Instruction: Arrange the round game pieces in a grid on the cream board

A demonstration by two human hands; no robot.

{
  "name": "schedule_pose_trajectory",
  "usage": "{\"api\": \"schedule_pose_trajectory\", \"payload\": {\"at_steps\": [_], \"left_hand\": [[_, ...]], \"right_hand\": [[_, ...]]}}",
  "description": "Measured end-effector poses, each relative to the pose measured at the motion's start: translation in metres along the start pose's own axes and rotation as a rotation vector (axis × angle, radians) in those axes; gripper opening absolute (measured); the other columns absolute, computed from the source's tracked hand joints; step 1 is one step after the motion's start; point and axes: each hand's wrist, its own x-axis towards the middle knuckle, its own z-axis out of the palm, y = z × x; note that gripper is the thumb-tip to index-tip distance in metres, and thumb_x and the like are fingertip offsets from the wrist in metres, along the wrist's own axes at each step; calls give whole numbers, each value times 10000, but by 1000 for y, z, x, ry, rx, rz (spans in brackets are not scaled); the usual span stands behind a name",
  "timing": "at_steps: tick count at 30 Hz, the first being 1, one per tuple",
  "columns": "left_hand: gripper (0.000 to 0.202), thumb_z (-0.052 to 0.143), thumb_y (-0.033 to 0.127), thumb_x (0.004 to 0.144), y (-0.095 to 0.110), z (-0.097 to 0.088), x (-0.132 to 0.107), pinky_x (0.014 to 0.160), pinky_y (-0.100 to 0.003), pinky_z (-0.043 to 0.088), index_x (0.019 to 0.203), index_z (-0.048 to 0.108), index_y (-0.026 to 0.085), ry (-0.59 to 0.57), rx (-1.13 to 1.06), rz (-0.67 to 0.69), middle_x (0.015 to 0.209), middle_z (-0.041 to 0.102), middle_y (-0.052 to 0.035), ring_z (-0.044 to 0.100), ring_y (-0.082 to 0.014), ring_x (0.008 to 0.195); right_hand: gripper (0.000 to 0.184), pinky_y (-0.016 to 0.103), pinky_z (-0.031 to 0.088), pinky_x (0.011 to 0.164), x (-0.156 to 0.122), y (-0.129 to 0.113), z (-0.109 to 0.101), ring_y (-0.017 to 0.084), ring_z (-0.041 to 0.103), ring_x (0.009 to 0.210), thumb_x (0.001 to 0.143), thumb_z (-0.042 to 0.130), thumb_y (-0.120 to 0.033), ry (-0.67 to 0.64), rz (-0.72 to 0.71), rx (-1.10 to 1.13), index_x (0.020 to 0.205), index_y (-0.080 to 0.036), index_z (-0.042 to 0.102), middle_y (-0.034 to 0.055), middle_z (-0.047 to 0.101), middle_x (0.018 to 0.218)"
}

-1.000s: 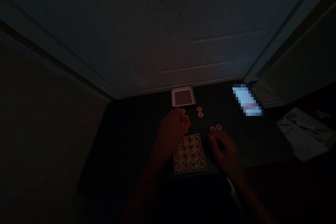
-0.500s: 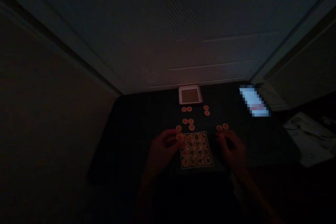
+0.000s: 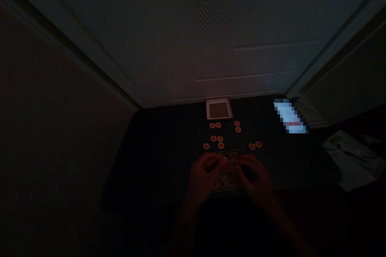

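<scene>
The scene is very dark. A small square tray [image 3: 228, 153] packed with round Chinese chess pieces lies on a dark table [image 3: 157, 156]. My left hand [image 3: 205, 176] and my right hand [image 3: 255, 178] both hover over the tray and cover most of it, fingertips meeting near its middle. The fingers look bent, and whether they hold a piece is hidden in the gloom. Several loose chess pieces [image 3: 217, 139] lie just beyond the tray, with a pair [image 3: 255, 145] to the right and another pair [image 3: 237, 126] farther back.
An empty square box lid [image 3: 219, 109] sits at the table's far edge against a white door with heart shapes [image 3: 211, 24]. A bright blurred phone screen [image 3: 290, 117] lies at the back right. Papers [image 3: 352, 156] rest off the table's right side.
Both hands have moved inward from the tray's sides to meet over its middle. The left hand came back from the loose pieces to the tray.
</scene>
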Motion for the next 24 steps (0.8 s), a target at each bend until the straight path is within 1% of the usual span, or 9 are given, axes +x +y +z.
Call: {"api": "schedule_pose_trajectory", "payload": {"at_steps": [4, 8, 14, 19, 22, 24], "left_hand": [[232, 780, 376, 834, 2, 2, -4, 723, -294, 624, 932, 690, 186, -21, -46, -22, 909, 797, -53, 769, -209, 832], [208, 775, 354, 848, 3, 5, -6, 747, -263, 606, 942, 692, 188, -48, -107, -6, 935, 795, -43, 763, -190, 860], [204, 740, 356, 884, 4, 6, -6, 793, -301, 619, 1003, 725, 192, -82, -101, 11, 1014, 788, -60, 761, -218, 933], [244, 715, 331, 911, 10, 5, -9, 932, -350, 599, 1118, 738, 203, -144, -99, 26, 1177, 768, -89, 746, -233, 1043], [240, 715, 320, 907, 13, 6, -9, 951, -350, 593, 1116, 743, 205, -148, -104, 25, 1187, 767, -89, 743, -232, 1058], [231, 721, 321, 898, 13, 6, -8, 932, -342, 600, 1093, 747, 200, -139, -100, 23, 1163, 775, -86, 747, -232, 1048]], "right_hand": [[161, 401, 598, 862, 5, -5, 3, 231, 698, 980, 930, 684, -268, -17, -21, 2, 1088, -272, 710, 68, 734, 1057], [164, 385, 597, 868, 6, -6, 5, 226, 697, 993, 929, 689, -266, -44, -33, 12, 1091, -272, 713, 64, 736, 1074], [172, 391, 592, 881, 4, -7, 5, 232, 699, 1001, 928, 689, -282, -32, -2, 21, 1097, -274, 722, 65, 737, 1079], [207, 423, 568, 936, 7, -7, 3, 240, 698, 1052, 949, 660, -272, -73, 16, 44, 1152, -284, 700, 69, 748, 1137], [236, 438, 548, 978, 8, -7, 2, 239, 700, 1077, 955, 656, -265, -95, 3, 50, 1186, -292, 692, 61, 754, 1165], [261, 432, 548, 985, 8, -7, 2, 238, 698, 1099, 952, 663, -265, -108, 5, 48, 1211, -298, 689, 57, 753, 1190]]}}
